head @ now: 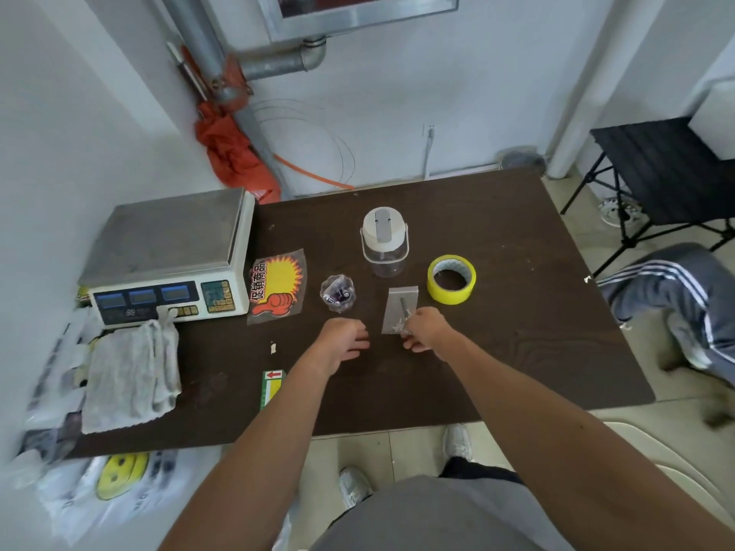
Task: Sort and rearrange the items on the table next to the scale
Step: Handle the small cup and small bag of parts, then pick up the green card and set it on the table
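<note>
The scale [167, 256] sits at the far left corner of the table [517, 292], and everything else lies off to its right. A bright sale sticker [277, 286] touches the scale's right side. Past it is a small clear pouch [337, 293] of dark bits too blurred to name. Farther from the scale stands a clear jar [384, 242] with a white lid, and farthest out is a roll of yellow tape [452, 278]. A flat grey packet [399, 308] lies between the pouch and the tape, nearer the person than the jar. The right hand [425, 330] pinches its near corner and covers that end. Something thin and dark shows through the packet, possibly a small metal part. The left hand [345, 340] rests knuckles-up on the table just beside the packet, nearer the scale. Its fingers curl under, so I cannot tell whether it holds anything. In front of the scale a crumpled white cloth [131, 371] overlaps the scale's near edge. A green card [272, 385] with a red arrow lies right of the cloth, partly hidden by the left forearm.
</note>
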The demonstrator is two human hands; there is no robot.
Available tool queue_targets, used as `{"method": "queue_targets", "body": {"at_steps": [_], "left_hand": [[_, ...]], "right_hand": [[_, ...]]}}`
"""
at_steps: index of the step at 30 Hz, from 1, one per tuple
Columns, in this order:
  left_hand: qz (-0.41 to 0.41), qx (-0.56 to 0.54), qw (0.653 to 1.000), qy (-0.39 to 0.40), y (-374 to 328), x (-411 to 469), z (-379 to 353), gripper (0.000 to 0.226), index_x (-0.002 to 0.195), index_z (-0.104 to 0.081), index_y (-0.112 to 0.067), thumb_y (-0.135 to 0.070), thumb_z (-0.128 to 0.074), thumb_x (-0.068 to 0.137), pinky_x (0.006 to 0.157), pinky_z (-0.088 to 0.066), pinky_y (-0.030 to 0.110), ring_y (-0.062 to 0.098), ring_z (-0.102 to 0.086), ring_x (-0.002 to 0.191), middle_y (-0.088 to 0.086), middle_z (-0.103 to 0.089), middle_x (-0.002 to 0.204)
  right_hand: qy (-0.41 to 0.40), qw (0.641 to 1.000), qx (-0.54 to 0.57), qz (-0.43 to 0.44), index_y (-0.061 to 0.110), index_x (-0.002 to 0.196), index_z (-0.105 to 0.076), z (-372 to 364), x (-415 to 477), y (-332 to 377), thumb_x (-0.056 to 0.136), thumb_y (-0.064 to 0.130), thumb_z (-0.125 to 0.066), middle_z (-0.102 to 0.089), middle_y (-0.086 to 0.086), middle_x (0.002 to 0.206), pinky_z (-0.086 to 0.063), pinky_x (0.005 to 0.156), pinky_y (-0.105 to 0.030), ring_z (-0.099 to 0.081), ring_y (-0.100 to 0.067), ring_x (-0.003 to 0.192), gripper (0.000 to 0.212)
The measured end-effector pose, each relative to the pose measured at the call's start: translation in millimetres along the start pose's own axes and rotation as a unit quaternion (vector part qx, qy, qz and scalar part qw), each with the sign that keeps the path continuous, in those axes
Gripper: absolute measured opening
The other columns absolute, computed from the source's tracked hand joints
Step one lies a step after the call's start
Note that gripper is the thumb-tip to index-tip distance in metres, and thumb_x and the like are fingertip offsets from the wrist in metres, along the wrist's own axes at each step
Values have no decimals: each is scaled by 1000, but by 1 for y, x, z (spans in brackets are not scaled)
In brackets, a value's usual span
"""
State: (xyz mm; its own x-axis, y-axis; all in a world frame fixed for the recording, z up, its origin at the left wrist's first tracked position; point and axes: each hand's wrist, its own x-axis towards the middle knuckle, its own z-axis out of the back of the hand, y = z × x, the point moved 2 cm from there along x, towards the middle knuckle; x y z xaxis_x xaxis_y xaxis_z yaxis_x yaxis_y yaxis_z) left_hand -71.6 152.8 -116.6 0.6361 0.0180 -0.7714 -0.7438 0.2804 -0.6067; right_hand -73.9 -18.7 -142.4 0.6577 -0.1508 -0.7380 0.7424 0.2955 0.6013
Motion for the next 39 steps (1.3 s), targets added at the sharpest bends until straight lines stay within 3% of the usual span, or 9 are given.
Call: {"method": "queue_targets", "body": {"at_steps": [4,6,8,11,25,29,32,36,39], "left_hand": [[-9,-14,1000,-20,4,-3,16,23,122,-57,-8,-15,-49,102,104,-49,42,25,-67,105,12,-67,127],[-16,-26,999,-31,6,-5,24,18,118,-57,-10,-15,-49,102,104,-49,42,24,-67,103,12,-67,126],[-23,-44,998,-46,9,-7,32,20,120,-57,-10,-15,-49,102,102,-49,42,24,-67,101,12,-67,123],[-35,-76,993,-79,14,-10,46,20,119,-57,-10,-13,-49,101,101,-51,43,24,-68,99,13,-69,120],[-83,-212,946,-231,54,-27,131,19,115,-63,-8,-16,-55,100,79,-56,32,21,-71,93,11,-73,105],[-77,-232,937,-250,73,-32,149,15,110,-64,-8,-15,-55,100,85,-56,35,23,-71,95,11,-73,103],[-68,-215,934,-277,88,-36,160,11,93,-65,-14,-14,-56,98,90,-55,38,22,-69,92,8,-72,96],[-30,-143,938,-314,114,-40,173,19,95,-72,-17,-19,-55,87,85,-57,40,24,-70,88,3,-72,85],[-8,-107,942,-318,131,-45,177,15,95,-69,-18,-20,-55,90,86,-60,42,25,-72,83,4,-72,85]], "right_hand": [[-6,1000,-9,-15,-1,112,-56,-9,5,-1,100,15,-45,-66,-17,100,-57,55,-32,-64,-22,63,23],[-52,998,-44,2,-1,122,-53,-11,5,2,97,30,-47,-65,-18,112,-61,75,-42,-69,-30,87,40],[-112,990,-90,13,1,132,-45,-13,1,7,96,36,-48,-55,-20,134,-50,97,-45,-57,-39,119,50],[-135,985,-101,47,1,135,-40,-20,-3,19,97,34,-49,-48,-19,141,-40,102,-42,-47,-40,131,51],[-8,972,-189,141,0,124,-54,-97,-18,44,92,33,-46,-63,-17,118,-44,93,-38,-58,-38,116,46],[31,968,-202,148,7,98,-64,-120,-19,47,81,34,-47,-70,-13,94,-58,85,-42,-69,-34,88,36],[73,960,-223,151,5,94,-63,-136,-25,50,85,30,-47,-72,-15,81,-62,75,-42,-72,-29,71,31],[139,947,-246,153,3,115,-59,-158,-38,50,92,25,-48,-70,-14,98,-63,69,-39,-72,-22,68,34],[172,935,-276,141,14,144,-37,-172,-43,47,93,28,-50,-64,-10,113,-61,69,-35,-73,-22,79,54]]}}
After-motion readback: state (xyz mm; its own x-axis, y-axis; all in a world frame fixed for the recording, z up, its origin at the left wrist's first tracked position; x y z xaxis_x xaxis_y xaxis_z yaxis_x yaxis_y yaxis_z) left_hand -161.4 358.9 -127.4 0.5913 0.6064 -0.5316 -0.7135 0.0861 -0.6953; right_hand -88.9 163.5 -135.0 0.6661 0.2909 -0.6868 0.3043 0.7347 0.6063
